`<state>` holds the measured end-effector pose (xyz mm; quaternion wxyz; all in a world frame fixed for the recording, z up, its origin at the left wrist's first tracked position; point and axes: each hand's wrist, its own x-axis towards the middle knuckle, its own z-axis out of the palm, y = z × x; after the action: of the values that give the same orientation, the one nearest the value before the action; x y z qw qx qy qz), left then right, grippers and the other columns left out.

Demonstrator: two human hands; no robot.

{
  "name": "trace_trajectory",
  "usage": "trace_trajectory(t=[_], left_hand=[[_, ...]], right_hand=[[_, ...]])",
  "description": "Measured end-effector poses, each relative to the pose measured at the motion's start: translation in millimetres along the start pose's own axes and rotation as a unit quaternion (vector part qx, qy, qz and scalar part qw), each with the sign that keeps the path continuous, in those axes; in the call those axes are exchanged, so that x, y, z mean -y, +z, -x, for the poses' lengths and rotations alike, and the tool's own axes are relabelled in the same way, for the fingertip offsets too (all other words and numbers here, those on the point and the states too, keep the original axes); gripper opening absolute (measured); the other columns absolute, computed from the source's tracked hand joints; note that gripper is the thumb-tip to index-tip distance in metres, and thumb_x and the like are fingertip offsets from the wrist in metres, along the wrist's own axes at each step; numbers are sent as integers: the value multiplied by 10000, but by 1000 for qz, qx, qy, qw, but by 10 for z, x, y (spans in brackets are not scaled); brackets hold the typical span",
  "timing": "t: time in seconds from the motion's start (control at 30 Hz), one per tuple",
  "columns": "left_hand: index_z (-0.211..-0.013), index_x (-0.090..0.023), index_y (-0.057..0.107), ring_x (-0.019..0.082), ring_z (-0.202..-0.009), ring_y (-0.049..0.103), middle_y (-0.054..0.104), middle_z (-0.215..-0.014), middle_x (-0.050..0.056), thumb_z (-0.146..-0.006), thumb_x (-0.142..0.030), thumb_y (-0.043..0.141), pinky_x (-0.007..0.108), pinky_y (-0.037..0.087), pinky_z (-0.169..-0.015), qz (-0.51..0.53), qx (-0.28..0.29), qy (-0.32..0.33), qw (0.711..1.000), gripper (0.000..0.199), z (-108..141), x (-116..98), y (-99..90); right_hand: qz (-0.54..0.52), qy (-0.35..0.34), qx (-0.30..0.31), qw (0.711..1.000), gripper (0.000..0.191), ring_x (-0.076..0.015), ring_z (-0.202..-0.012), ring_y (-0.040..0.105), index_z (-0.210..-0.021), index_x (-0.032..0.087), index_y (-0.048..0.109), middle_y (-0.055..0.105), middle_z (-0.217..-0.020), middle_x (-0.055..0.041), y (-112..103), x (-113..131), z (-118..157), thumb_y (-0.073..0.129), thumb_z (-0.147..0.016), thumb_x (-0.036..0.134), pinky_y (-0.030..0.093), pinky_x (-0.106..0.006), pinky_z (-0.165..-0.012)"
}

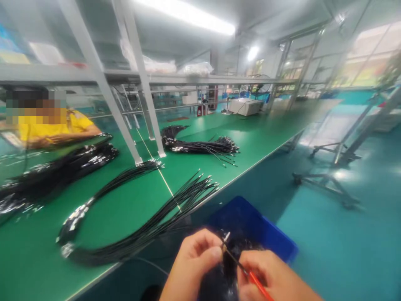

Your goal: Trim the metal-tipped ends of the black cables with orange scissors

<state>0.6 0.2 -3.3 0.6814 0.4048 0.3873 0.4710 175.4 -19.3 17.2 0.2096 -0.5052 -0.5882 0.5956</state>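
My left hand (197, 259) is closed in a pinch on the end of a thin black cable with a pale tip (227, 236). My right hand (269, 271) is wrapped around a slim red-handled tool (259, 284). A dark thin length runs from the red part toward my left fingertips; whether it is the tool's shaft or cable, I cannot tell. Both hands are over a blue bin (275, 238) holding dark cables (230, 267). On the green table (103, 217) to the left, a long bundle of black cables (125, 246) lies in a U shape.
Another black cable bundle (200, 146) lies beyond the white shelf posts (147, 92). At left, a person in a yellow top (56, 125) sits behind a large cable pile (62, 167). A white box (246, 106) stands farther back. A wheeled metal frame (332, 179) is at right.
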Motion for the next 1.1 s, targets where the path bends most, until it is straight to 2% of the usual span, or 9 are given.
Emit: trace_trajectory(t=[0.17, 0.23, 0.4, 0.63, 0.73, 0.8, 0.87, 0.97, 1.1], left_hand=[[-691, -171, 707, 115, -621, 550, 634, -659, -8, -701, -244, 706, 195, 421, -594, -130, -48, 82, 987, 74, 29, 11, 18], [-714, -196, 707, 116, -624, 566, 627, -677, -14, -737, -185, 665, 191, 432, -585, -227, -76, 167, 957, 49, 51, 32, 43], [-855, -234, 654, 113, -636, 573, 601, -720, -19, -827, -83, 577, 190, 446, -586, -393, -127, 382, 827, 171, 91, 128, 134], [-908, -215, 599, 126, -638, 539, 579, -714, -4, -841, -38, 558, 211, 433, -585, -451, -144, 452, 756, 193, 102, 177, 182], [-863, -211, 594, 124, -633, 556, 579, -704, -5, -841, -56, 548, 207, 440, -579, -453, -138, 428, 770, 163, 96, 206, 187], [-787, -209, 599, 124, -631, 588, 596, -698, -7, -806, -58, 557, 202, 442, -564, -486, -101, 359, 790, 157, 94, 271, 205], [-720, -217, 615, 130, -631, 626, 637, -698, -18, -733, -63, 609, 199, 435, -542, -555, -28, 265, 788, 155, 92, 368, 225], [-695, -275, 663, 130, -621, 659, 691, -716, -73, -630, -158, 739, 194, 426, -508, -665, 48, 149, 731, 155, 72, 490, 197], [-780, -263, 676, 163, -770, 657, 701, -818, -38, -775, -163, 645, 237, 469, -657, -744, -65, 93, 658, 105, -6, 397, -76]], right_hand=[[-154, -81, 21, 985, 611, -107, -536, 316, -793, 196, 573, 439, -603, 46, -92, -157, 19, 675, -565, 754, 249, -239, -498], [-216, -114, 15, 970, 607, -88, -487, 329, -794, 201, 556, 456, -570, 53, -114, -239, -21, 681, -570, 751, 249, -224, -463], [-291, -140, -42, 946, 522, -67, -424, 348, -775, 192, 576, 488, -527, 44, -100, -308, -98, 718, -620, 670, 262, -188, -404], [-295, -114, -117, 941, 416, -66, -454, 340, -745, 188, 594, 465, -520, 47, 20, -186, -16, 766, -627, 549, 241, -168, -417], [-299, -97, -166, 935, 416, -69, -439, 361, -738, 188, 613, 504, -512, 38, 56, -187, -28, 789, -599, 538, 254, -167, -404], [-303, -94, -243, 917, 407, -78, -450, 406, -759, 188, 636, 549, -527, 28, 39, -199, -46, 816, -577, 505, 304, -169, -420], [-315, -106, -322, 887, 384, -94, -471, 449, -774, 197, 654, 573, -543, 24, -5, -200, -62, 838, -557, 456, 364, -180, -445], [-339, -117, -378, 854, 357, -112, -470, 455, -721, 210, 663, 558, -519, 24, -72, -166, -70, 855, -507, 420, 391, -188, -426], [-360, -115, -360, 853, 295, -119, -477, 458, -709, 219, 676, 546, -512, 19, -100, -120, -58, 837, -531, 391, 406, -188, -428]])
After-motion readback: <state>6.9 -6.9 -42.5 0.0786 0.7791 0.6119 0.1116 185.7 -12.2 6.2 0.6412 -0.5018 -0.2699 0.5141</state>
